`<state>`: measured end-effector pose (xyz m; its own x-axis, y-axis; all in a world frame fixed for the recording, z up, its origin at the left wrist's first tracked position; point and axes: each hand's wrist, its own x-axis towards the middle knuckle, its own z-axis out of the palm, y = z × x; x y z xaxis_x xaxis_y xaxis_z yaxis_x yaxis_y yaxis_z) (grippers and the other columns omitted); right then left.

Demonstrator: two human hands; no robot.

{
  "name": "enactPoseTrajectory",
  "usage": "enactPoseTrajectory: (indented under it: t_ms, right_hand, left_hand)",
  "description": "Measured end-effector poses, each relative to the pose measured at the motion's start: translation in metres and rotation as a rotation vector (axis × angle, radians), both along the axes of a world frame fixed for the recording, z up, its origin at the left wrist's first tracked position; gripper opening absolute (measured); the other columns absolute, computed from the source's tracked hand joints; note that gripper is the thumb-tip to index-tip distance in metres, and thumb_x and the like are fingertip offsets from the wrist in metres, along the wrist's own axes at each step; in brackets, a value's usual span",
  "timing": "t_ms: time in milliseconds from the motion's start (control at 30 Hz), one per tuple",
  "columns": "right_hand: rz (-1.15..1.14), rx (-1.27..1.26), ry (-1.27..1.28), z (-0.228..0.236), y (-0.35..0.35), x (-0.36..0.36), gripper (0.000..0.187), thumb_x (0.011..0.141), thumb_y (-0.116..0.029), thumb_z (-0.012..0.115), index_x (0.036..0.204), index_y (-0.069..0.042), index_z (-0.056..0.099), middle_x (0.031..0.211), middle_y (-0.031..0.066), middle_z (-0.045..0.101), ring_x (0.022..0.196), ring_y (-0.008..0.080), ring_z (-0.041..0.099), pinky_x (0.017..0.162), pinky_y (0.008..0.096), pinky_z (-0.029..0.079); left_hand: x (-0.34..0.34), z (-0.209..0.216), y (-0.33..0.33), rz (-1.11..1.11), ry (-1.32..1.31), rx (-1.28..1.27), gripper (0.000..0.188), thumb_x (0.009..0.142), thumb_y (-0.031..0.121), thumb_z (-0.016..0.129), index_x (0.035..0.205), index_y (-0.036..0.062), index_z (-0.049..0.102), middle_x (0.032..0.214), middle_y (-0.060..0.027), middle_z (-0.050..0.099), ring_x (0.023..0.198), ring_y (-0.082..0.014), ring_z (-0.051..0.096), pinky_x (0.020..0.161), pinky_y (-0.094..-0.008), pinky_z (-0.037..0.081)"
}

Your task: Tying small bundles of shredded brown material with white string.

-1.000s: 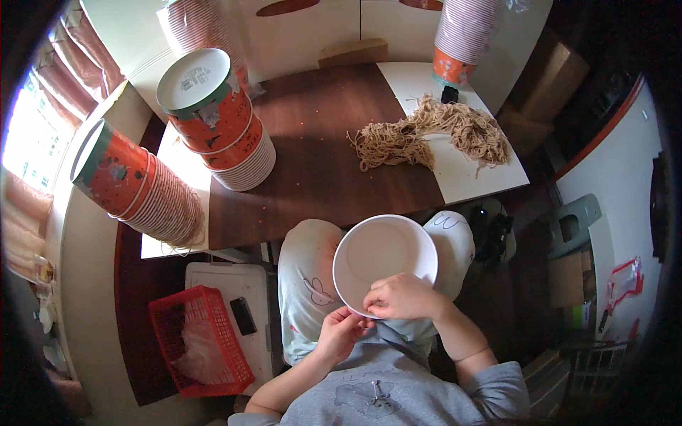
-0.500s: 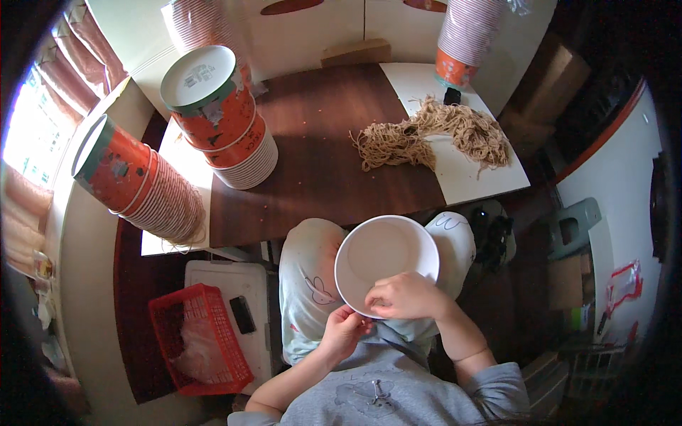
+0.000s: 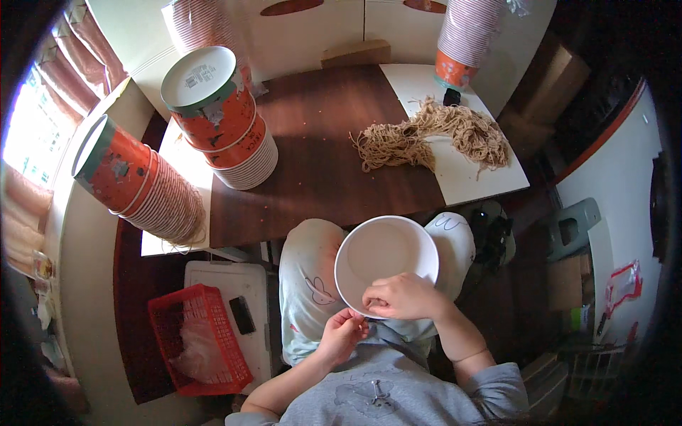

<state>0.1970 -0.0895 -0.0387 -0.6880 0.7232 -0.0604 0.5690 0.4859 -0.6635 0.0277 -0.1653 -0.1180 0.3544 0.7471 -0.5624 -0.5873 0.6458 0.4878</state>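
Observation:
A white-lined paper bucket (image 3: 387, 250) sits between my thighs, its open mouth facing up. My left hand (image 3: 342, 335) is closed in a pinch just outside the near rim. Reaching over the near edge, my right hand (image 3: 403, 297) has its fingers curled together just inside the wall, close to the left fingertips. Whatever is between the fingers of either hand is too small or hidden to make out. On the table beyond lies a loose heap of tan cords (image 3: 398, 145).
Stacks of orange and green paper buckets (image 3: 213, 128) stand upside down at the table's left; another bucket stack (image 3: 465, 42) is at the far right. A red plastic basket (image 3: 202, 341) with a clear bag is lower left, beside a dark phone (image 3: 242, 315). A grey-green stool (image 3: 574, 228) stands right.
My right hand has shifted very slightly left along the inside of the rim. The left fingers have moved a little at the rim. The bucket stays in place.

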Motion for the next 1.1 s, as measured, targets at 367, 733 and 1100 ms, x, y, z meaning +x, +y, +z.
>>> enactPoseTrajectory:
  t_ms: [367, 733, 1100]
  right_hand:
    - [0.011, 0.017, 0.013, -0.005, -0.002, 0.000, 0.011, 0.075, -0.017, 0.057, 0.082, -0.009, 0.059, 0.077, 0.0071, 0.061, 0.069, 0.0247, 0.060, 0.061, 0.0350, 0.047]
    - [0.031, -0.014, 0.003, -0.003, -0.001, 0.000, 0.010, 0.074, -0.016, 0.056, 0.078, -0.007, 0.058, 0.074, 0.0084, 0.060, 0.069, 0.0265, 0.059, 0.062, 0.0362, 0.046]
    - [0.055, 0.071, -0.026, -0.003, -0.001, 0.000, 0.009, 0.074, -0.018, 0.057, 0.079, -0.011, 0.060, 0.075, 0.0065, 0.060, 0.070, 0.0242, 0.059, 0.063, 0.0350, 0.047]
  left_hand:
    - [-0.013, -0.025, -0.013, -0.306, 0.061, 0.052, 0.002, 0.082, 0.006, 0.050, 0.082, 0.0039, 0.050, 0.071, -0.0023, 0.051, 0.064, -0.0148, 0.051, 0.056, -0.0249, 0.042]
    - [0.000, 0.004, 0.004, -0.116, 0.384, 0.456, 0.017, 0.084, 0.005, 0.052, 0.100, -0.0008, 0.054, 0.093, -0.0030, 0.058, 0.086, -0.0097, 0.054, 0.077, -0.0232, 0.043]
    - [0.014, -0.003, 0.002, 0.074, 0.166, 0.310, 0.018, 0.083, 0.001, 0.047, 0.098, -0.0002, 0.056, 0.088, -0.0032, 0.060, 0.084, -0.0104, 0.055, 0.075, -0.0241, 0.043]
